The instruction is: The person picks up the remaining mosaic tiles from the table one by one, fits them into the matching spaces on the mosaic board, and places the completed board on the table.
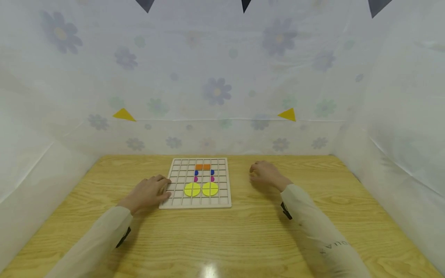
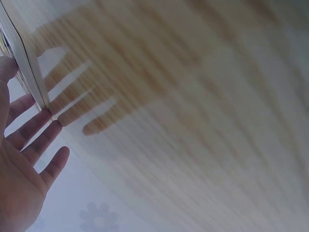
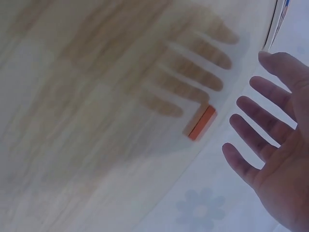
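My left hand [image 1: 147, 193] rests at the left edge of a pale square grid board [image 1: 177, 200]. In the left wrist view its fingers [image 2: 29, 128] are spread fairly straight, tips right at the board's edge. On the board are orange rectangular pieces [image 1: 203, 166], two blue half-round pieces [image 1: 196, 173], two magenta half-round pieces [image 1: 196, 179] and two yellow discs [image 1: 192, 189]. Right of the board, my right hand [image 1: 265, 174] is low over the table, fingers apart and holding nothing. Beyond its fingertips lies an orange-red block [image 3: 202, 123], hidden in the head view.
The wood-grain table [image 1: 208, 239] reaches back to a white flowered curtain [image 1: 215, 131], and white sheets enclose both sides. Two yellow triangles [image 1: 124, 114] show on the back curtain. Black straps [image 1: 286, 211] sit under both sleeves.
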Demonstrator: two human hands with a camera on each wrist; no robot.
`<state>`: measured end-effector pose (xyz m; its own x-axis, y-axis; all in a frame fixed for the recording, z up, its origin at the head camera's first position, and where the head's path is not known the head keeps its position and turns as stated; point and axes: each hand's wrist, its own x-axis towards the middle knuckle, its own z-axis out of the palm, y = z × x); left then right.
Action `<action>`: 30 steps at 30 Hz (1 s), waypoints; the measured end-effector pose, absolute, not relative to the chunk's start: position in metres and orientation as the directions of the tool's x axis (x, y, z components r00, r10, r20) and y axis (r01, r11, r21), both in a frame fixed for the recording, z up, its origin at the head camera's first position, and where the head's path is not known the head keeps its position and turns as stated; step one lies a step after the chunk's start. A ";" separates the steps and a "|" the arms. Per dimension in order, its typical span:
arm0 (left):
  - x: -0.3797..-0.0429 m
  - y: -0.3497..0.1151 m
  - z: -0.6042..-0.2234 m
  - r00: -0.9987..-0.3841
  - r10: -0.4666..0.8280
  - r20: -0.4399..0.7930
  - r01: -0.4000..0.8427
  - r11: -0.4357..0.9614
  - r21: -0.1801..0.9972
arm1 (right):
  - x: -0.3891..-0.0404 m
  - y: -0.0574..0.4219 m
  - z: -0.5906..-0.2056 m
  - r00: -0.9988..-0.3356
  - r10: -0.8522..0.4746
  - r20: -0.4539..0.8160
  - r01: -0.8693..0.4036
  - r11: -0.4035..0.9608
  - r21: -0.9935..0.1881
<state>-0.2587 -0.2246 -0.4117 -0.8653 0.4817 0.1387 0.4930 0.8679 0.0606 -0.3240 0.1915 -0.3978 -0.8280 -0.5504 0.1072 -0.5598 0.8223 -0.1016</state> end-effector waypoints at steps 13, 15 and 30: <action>-0.258 -0.223 -0.411 -0.872 0.473 0.130 0.483 0.873 0.067 | -0.318 0.229 -0.399 -0.860 -0.506 0.071 -0.510 0.841 -0.181; -0.258 -0.223 -0.411 -0.871 0.473 0.131 0.484 0.873 0.066 | -0.318 0.232 -0.401 -0.862 -0.502 0.069 -0.506 0.844 -0.179; -0.257 -0.223 -0.411 -0.866 0.478 0.143 0.491 0.869 0.066 | -0.314 0.247 -0.402 -0.875 -0.483 0.035 -0.480 0.856 -0.194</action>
